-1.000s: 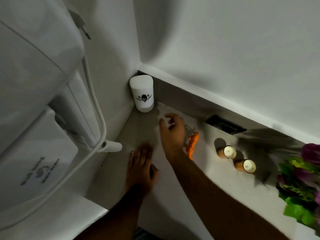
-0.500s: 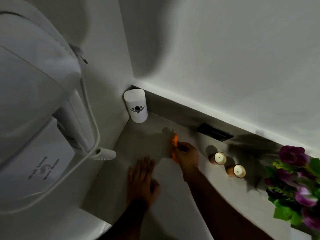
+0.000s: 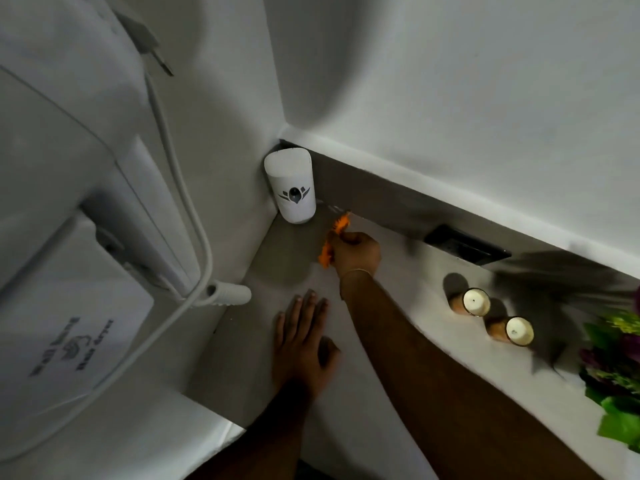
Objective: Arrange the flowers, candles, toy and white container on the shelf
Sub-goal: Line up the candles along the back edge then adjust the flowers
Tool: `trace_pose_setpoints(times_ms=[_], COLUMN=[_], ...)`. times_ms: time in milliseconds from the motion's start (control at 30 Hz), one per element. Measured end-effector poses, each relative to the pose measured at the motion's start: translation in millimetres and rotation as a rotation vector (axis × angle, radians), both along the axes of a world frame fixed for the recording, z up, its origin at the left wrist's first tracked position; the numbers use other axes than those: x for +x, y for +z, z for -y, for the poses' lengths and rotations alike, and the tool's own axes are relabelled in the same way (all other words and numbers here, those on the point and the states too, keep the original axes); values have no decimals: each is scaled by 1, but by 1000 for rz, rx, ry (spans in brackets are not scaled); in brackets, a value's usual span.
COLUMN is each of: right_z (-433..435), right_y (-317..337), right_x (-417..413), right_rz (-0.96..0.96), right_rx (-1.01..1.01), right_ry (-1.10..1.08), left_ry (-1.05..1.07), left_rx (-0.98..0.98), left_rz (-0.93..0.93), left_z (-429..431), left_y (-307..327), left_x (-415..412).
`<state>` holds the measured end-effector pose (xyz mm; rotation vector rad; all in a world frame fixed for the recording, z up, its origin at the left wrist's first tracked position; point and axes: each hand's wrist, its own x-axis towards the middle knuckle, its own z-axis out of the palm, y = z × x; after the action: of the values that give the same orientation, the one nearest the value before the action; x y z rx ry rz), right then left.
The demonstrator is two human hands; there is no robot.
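Observation:
A white container [image 3: 292, 187] with a dark emblem stands in the far left corner of the grey shelf [image 3: 388, 393]. Just right of it, my right hand [image 3: 355, 252] is shut on a small orange toy [image 3: 333, 242], held upright close to the back wall. My left hand [image 3: 303, 344] lies flat on the shelf, fingers spread, holding nothing. Two candles [image 3: 476, 302] [image 3: 518, 331] in amber glasses stand to the right. Purple flowers with green leaves [image 3: 616, 379] show at the right edge, partly cut off.
A white wall-mounted hair dryer [image 3: 69, 237] with its hose [image 3: 180, 174] and nozzle [image 3: 230, 294] fills the left side. A dark recessed socket [image 3: 464, 247] sits in the back ledge between the toy and the candles. White walls close the corner.
My right hand picked the orange toy up off the shelf and carried it left and back, toward the white container. My left hand stayed flat on the shelf.

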<state>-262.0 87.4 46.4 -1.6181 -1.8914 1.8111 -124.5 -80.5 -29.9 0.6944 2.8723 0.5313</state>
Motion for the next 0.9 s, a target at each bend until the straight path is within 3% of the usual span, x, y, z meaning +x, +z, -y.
trace_pose_setpoints(times_ms=[400, 567, 700, 900], right_z=[-6, -6, -29, -65], right_y=[0, 1, -8, -5], right_x=[15, 85, 161, 182], right_rz=[-17, -7, 140, 90], right_rx=[63, 133, 118, 81], right_ry=[-14, -27, -199, -478], left_ry=[-19, -3, -6, -63], left_rx=[-80, -79, -117, -135], left_rz=[53, 56, 55, 47], left_z=[2, 4, 4, -22], left_y=[0, -4, -11, -14], left_x=[-1, 1, -4, 7])
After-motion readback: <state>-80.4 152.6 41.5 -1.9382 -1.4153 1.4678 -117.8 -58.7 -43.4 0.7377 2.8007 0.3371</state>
